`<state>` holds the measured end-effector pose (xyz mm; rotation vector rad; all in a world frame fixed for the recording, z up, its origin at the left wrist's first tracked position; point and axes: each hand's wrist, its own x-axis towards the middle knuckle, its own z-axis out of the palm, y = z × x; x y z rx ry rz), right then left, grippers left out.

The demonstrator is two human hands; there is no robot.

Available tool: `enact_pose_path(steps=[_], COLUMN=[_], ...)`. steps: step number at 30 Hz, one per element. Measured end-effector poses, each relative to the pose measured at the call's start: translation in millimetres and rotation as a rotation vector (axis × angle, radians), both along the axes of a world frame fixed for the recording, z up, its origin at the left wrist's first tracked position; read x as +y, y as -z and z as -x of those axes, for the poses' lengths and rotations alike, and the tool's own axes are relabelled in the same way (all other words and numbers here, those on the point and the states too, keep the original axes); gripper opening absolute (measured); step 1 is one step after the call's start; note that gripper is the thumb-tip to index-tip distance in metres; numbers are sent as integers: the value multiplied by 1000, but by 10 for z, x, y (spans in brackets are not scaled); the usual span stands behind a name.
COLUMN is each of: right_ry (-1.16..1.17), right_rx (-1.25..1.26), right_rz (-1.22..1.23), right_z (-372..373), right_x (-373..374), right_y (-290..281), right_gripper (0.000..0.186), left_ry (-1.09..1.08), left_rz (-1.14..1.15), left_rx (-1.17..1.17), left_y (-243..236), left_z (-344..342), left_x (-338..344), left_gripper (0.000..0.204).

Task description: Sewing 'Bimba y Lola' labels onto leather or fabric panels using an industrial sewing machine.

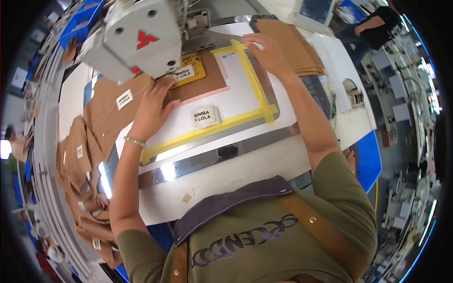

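My left hand (155, 104) lies on brown fabric beside the head of a white sewing machine (146, 40), its fingers extended, the tips close under the machine. Next to them a yellow template plate (200, 68) with a white label (184, 72) in it rests on a brown fabric panel (207, 90). The needle is hard to make out. My right hand (266, 51) is at the far right corner of a white board edged with yellow tape (252, 75), fingers outstretched and slightly bent, with nothing visible in them. A small stack of white labels (205, 117) sits on the board.
Brown panels (292, 47) are stacked at the far right. Labelled brown pieces (78, 155) hang in a heap off the left side. More labels (354, 96) lie at the right, near a blue bin (368, 158). Another person (377, 28) is at the upper right.
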<state>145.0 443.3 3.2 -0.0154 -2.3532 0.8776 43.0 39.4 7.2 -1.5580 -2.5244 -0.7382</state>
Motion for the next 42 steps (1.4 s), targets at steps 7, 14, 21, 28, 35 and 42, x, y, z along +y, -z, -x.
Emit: enact_pose_path(steps=[7,14,21,28,35,42], right_ry=[3,2,19,10,30,7], right_rx=[-45,-107,-136,-141,-190,-164], right_rz=[0,63,50,57,71,108], right_z=[-12,-57,-49,-37,-82,-99], right_x=[144,153,155,183,119,113], right_y=[84,69,47,59,68,95], right_gripper=[32,32,31,34,35,34], left_ry=[22,26,28,30,39,-44], left_rz=[109,146,152,157,85,77], left_rx=[-24,-3,-16,39,22,-101], left_y=[-28,-71,-107,-85,-36,-53], left_z=[23,15,41,55,89,150], left_x=[198,235,232,212,204,173], left_gripper=[48,47,46,46,45,49])
